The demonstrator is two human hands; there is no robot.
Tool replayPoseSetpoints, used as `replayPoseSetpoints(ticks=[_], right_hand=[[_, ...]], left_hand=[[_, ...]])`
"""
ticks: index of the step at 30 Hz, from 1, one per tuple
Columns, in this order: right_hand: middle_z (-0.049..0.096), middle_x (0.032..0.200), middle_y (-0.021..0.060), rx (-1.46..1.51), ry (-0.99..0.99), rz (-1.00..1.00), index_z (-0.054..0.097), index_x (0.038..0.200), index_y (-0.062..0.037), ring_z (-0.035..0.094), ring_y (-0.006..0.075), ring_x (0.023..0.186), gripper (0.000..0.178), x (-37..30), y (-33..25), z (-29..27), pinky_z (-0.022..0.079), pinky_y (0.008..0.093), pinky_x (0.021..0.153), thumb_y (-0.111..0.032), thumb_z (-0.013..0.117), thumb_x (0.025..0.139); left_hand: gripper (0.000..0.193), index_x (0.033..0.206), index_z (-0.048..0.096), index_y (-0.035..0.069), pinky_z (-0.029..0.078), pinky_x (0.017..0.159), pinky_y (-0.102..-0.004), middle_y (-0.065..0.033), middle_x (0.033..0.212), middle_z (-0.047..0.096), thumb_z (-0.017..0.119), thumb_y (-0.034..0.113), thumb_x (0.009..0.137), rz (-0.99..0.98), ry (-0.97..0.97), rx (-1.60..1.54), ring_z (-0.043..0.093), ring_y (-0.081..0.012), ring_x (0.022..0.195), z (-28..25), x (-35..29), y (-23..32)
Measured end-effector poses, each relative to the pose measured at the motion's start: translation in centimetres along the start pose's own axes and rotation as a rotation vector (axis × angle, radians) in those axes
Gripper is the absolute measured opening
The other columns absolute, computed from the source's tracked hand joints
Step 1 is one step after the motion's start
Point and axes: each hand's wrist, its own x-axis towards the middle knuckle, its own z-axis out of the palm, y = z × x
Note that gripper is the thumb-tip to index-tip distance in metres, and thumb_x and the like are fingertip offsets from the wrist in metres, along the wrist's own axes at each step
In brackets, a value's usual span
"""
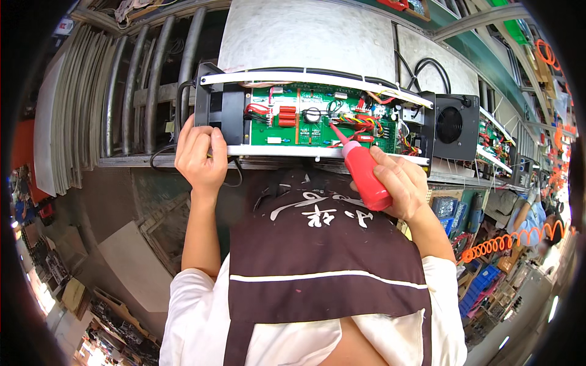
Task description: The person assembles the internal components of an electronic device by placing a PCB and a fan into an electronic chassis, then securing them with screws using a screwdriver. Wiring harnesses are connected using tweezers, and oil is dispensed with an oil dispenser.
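Note:
A long open metal chassis with white side rails lies across the line before me, a green circuit board inside it. On the board sit red components, a round black-and-white part and bundles of coloured wires. My right hand is closed round a red squeeze bottle. Its pink nozzle points down at the board near the wires; I cannot tell whether the tip touches. At the chassis's left end my left hand has curled fingers at the frame corner, gripping its edge. A black fan closes the right end.
Metal rollers run at the left, beside a stack of grey sheets. A pale board lies behind the chassis. Another open unit stands to the right. An orange coiled hose hangs at the right, near another person.

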Motion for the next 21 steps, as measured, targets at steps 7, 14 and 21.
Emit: replayPoseSetpoints(ticks=[7,14,21], right_hand=[[0.065,0.096,0.0261,-0.016,-0.014,0.050,0.052,0.099,0.0026,0.066,0.0278,0.066,0.045,-0.28,-0.31,-0.07,0.052,0.0318,0.052,-0.013,0.076,0.065],[0.066,0.091,0.0263,-0.008,0.034,0.049,0.058,0.090,0.0058,0.062,0.0246,0.059,0.029,-0.28,-0.45,-0.23,0.050,0.0288,0.050,-0.008,0.070,0.068],[0.066,0.089,0.0249,-0.041,0.103,0.096,0.057,0.094,0.0048,0.061,0.0237,0.057,0.043,-0.19,-0.42,-0.55,0.049,0.0285,0.050,-0.015,0.083,0.066]], left_hand=[[0.015,0.063,0.053,-0.002,0.050,0.084,-0.0438,-0.0097,0.068,0.059,0.060,-0.002,0.077,0.003,-0.007,0.011,0.063,-0.0366,0.080,0.13,0.17,0.26],[0.018,0.061,0.052,-0.002,0.050,0.085,-0.0439,-0.0097,0.068,0.060,0.060,-0.002,0.077,-0.004,0.008,0.027,0.064,-0.0357,0.079,0.19,0.00,0.33],[0.018,0.061,0.051,-0.002,0.050,0.086,-0.0442,-0.0099,0.068,0.059,0.060,-0.002,0.077,-0.016,0.007,0.029,0.062,-0.0346,0.076,0.19,0.19,0.55]])
